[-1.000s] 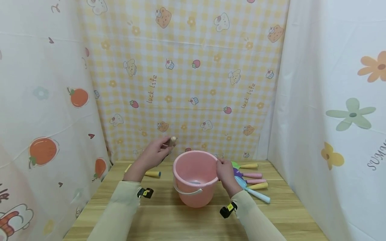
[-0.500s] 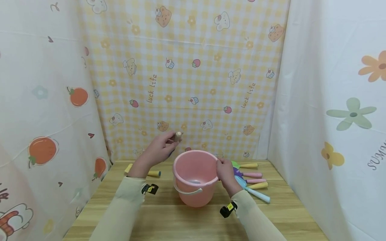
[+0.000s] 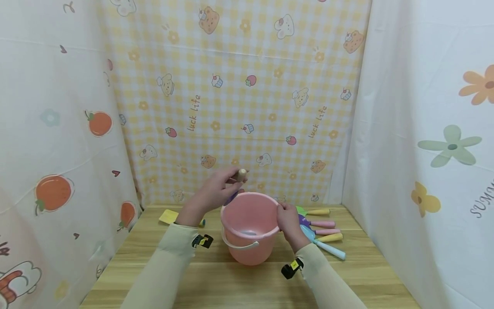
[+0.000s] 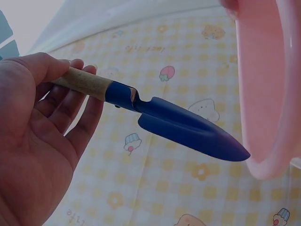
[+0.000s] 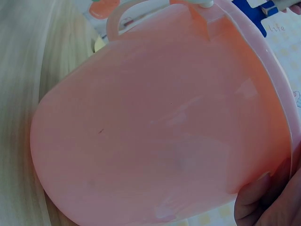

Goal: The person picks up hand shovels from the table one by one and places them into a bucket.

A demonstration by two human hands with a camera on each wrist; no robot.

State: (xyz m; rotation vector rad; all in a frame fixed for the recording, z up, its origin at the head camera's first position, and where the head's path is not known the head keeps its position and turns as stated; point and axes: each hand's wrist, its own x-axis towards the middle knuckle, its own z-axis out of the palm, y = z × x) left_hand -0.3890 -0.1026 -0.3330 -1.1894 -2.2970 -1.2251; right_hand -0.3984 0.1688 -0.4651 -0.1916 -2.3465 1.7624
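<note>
We see the left hand [image 3: 216, 189] pinching the trowel [image 4: 188, 129] by its handle [image 4: 84, 83], blade near the bucket [image 3: 251, 254]; the right hand [image 3: 290, 221] grips the bucket's rim, over the table [image 3: 220, 285].

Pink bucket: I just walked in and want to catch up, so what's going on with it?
A person's right hand grips the rim of the pink bucket, which stands on the table. The left hand holds a blue trowel by its wooden handle, the blade's tip near the rim; whether they touch is unclear. Several colourful tools lie to the bucket's right, and a yellow tool lies to its left.
</note>
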